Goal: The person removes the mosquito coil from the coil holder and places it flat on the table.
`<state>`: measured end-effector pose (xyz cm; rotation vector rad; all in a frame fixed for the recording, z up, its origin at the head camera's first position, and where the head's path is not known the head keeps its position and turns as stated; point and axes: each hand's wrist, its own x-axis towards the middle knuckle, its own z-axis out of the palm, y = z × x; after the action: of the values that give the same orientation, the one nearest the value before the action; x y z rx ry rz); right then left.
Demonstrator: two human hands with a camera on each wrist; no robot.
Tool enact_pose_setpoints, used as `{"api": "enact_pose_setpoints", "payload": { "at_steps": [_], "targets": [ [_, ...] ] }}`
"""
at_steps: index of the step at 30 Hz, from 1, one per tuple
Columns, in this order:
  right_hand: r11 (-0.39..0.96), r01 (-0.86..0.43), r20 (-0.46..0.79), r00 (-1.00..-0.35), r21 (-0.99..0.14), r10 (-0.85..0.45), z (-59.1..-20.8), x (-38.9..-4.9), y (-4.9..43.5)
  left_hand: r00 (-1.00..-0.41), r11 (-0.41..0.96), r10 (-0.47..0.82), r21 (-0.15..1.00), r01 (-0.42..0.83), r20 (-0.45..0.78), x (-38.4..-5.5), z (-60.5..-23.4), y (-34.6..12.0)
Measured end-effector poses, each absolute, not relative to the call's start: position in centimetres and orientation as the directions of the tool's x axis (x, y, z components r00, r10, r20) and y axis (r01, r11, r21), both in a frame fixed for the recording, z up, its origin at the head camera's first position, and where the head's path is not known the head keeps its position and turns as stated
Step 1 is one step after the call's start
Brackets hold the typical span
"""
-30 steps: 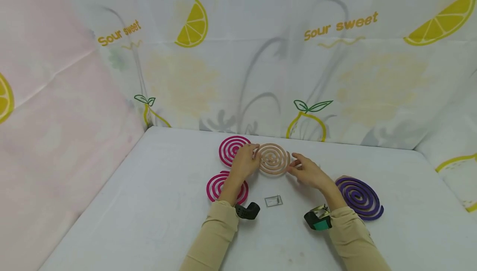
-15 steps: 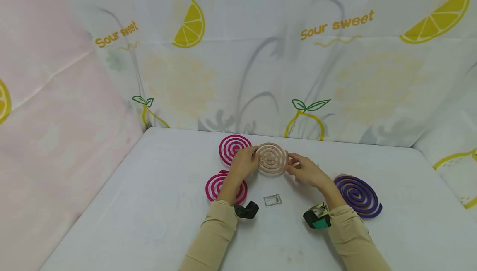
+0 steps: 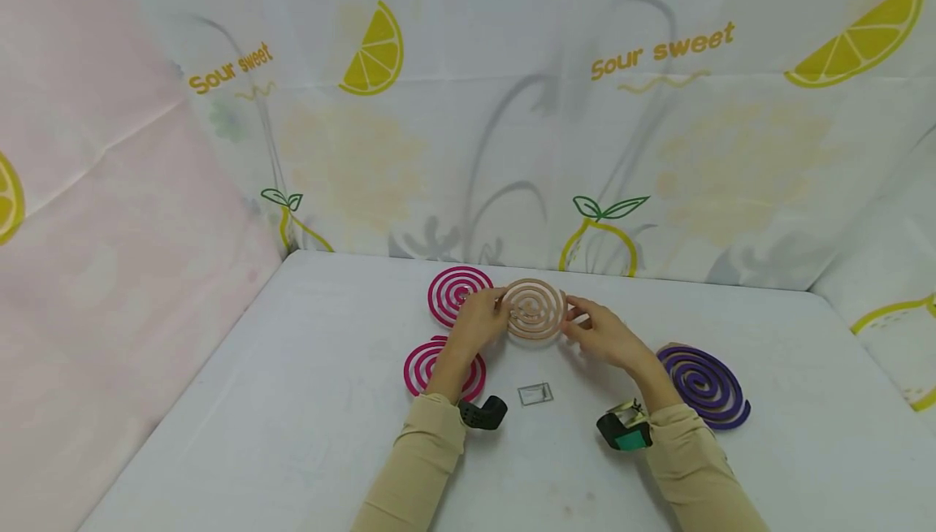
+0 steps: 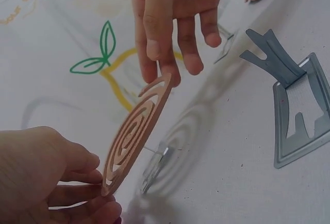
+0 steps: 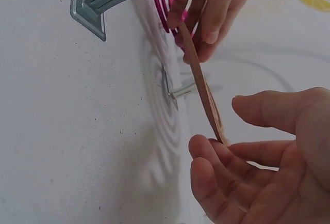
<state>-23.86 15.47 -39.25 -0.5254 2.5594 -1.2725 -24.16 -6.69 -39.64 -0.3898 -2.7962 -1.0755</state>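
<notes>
Between both hands is a tan mosquito coil (image 3: 535,309), raised over the white table with its shadow beneath. My left hand (image 3: 478,322) has the coil's left edge between its fingertips. On the opposite edge, the fingertips of my right hand (image 3: 603,337) straddle the rim; in the right wrist view that thumb stands apart from the coil (image 5: 201,84). Under the coil sits a small metal coil stand (image 4: 153,168), its thin prong reaching up towards the spiral. Another metal stand (image 3: 535,394), frame-shaped with a raised forked tongue, lies nearer the front.
Two dark pink coils, an upper one (image 3: 444,298) and a lower one (image 3: 418,371), are at left, partly covered by my left hand and forearm. To the right lies a purple coil (image 3: 700,383) with a tan edge showing under it. A patterned cloth wall (image 3: 468,150) closes the back.
The fingers of my right hand have come in from slightly apart onto the tan coil's right edge. My left hand stays at the left edge, and the other coils have not moved.
</notes>
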Motion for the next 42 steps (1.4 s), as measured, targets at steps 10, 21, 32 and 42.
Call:
{"api": "enact_pose_setpoints", "payload": {
  "at_steps": [10,21,32,42],
  "targets": [
    [0.539,-0.255,-0.002,-0.903,-0.803,-0.43,-38.1,-23.6,15.9,-0.934,0.727,0.223,0.591,0.35,0.278,-23.9,-39.3,-6.3],
    [0.544,-0.274,0.01,-0.899,-0.794,-0.437,-38.1,-23.9,16.6,-0.948,0.74,0.255,0.594,0.317,0.189,-23.9,-39.3,-5.5],
    [0.551,-0.284,0.02,-0.9,-0.785,-0.436,-37.8,-23.7,16.5,-0.945,0.718,0.247,0.615,0.326,0.213,-23.8,-39.0,-5.6],
    [0.463,-0.25,0.053,-0.917,-0.85,-0.396,-37.6,-23.5,17.1,-0.969,0.57,0.176,0.784,0.244,0.174,-23.6,-38.9,-5.7]
  ]
}}
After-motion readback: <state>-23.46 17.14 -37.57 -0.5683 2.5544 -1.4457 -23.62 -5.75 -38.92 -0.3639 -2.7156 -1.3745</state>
